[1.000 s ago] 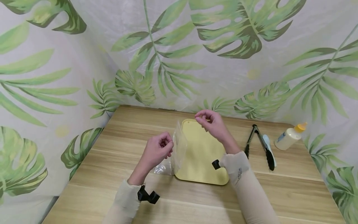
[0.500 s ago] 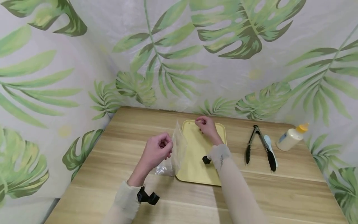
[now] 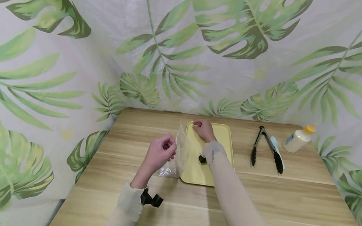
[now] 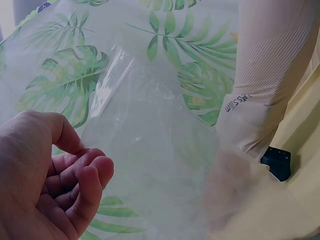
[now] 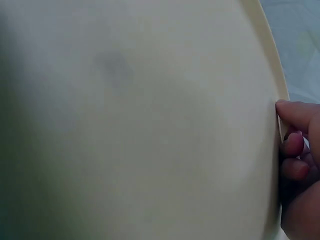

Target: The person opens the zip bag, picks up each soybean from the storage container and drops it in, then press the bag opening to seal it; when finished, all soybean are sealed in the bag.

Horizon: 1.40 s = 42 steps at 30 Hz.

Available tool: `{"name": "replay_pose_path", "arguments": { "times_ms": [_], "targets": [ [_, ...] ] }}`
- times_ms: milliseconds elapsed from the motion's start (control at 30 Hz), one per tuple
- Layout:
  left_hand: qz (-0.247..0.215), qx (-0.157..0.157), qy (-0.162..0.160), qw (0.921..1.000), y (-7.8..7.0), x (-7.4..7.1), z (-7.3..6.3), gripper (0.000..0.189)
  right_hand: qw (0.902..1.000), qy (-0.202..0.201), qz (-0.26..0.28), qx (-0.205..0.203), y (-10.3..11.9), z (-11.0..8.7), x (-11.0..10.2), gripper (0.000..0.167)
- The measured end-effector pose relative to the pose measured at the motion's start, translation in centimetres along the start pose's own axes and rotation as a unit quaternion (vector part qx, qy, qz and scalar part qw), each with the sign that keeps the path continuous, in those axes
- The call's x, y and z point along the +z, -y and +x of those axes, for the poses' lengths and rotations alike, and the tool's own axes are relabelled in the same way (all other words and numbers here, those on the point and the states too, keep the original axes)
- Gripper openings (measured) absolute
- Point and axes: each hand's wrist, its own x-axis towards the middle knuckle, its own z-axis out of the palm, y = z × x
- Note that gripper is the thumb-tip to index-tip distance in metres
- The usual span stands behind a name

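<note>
A clear plastic bag (image 3: 183,147) hangs from my left hand (image 3: 161,152), which pinches its edge between thumb and curled fingers. In the left wrist view the bag (image 4: 150,115) spreads out in front of the right sleeve. My right hand (image 3: 204,129) is at the far left corner of a yellow tray (image 3: 220,147) lying on the table. The right wrist view has its curled fingers (image 5: 294,145) at the tray's rim (image 5: 272,55), seemingly gripping it; the hand is partly cut off there. The lower part of the bag overlaps the tray's left side.
Black-handled tongs (image 3: 267,147) and a light blue spoon (image 3: 277,152) lie right of the tray. Beyond them a bottle (image 3: 297,140) with a yellow cap leans over. A leaf-print curtain (image 3: 181,56) surrounds the wooden table (image 3: 127,157).
My right hand has moved down and slightly left from above the tray to its far left corner. The left hand keeps its pinch on the plastic bag, nearly still.
</note>
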Motion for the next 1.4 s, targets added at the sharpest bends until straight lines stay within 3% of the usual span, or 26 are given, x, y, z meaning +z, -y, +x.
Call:
{"name": "replay_pose_path", "arguments": {
  "times_ms": [500, 767, 1000, 1100, 1267, 1400],
  "targets": [
    [-0.003, -0.005, 0.002, 1.0, -0.2, 0.2, 0.0, 0.017, 0.9988, -0.005, -0.047, -0.012, 0.2, -0.2, -0.1, 0.006],
    [0.001, 0.0, 0.003, 1.0, -0.4, 0.2, -0.1, 0.018, 0.9992, 0.021, -0.023, -0.025, -0.2, -0.2, -0.4, 0.007],
    [0.005, 0.003, 0.002, 1.0, -0.3, 0.4, -0.1, 0.018, 0.9958, 0.065, 0.038, -0.053, 0.2, -1.3, -2.0, 0.012],
    [0.003, 0.003, 0.007, 1.0, -0.3, 0.5, -0.1, 0.018, 0.9897, 0.089, 0.087, -0.071, 1.4, -2.3, -3.4, 0.019],
    [0.004, 0.001, 0.01, 0.9999, -0.2, 0.6, -0.1, 0.017, 0.9671, 0.128, 0.179, -0.128, 4.3, -4.5, -5.7, 0.028],
    [0.011, 0.003, 0.01, 0.9999, -0.3, 0.7, 0.0, 0.018, 0.9461, 0.147, 0.234, -0.169, 5.9, -6.7, -7.4, 0.017]
  ]
}}
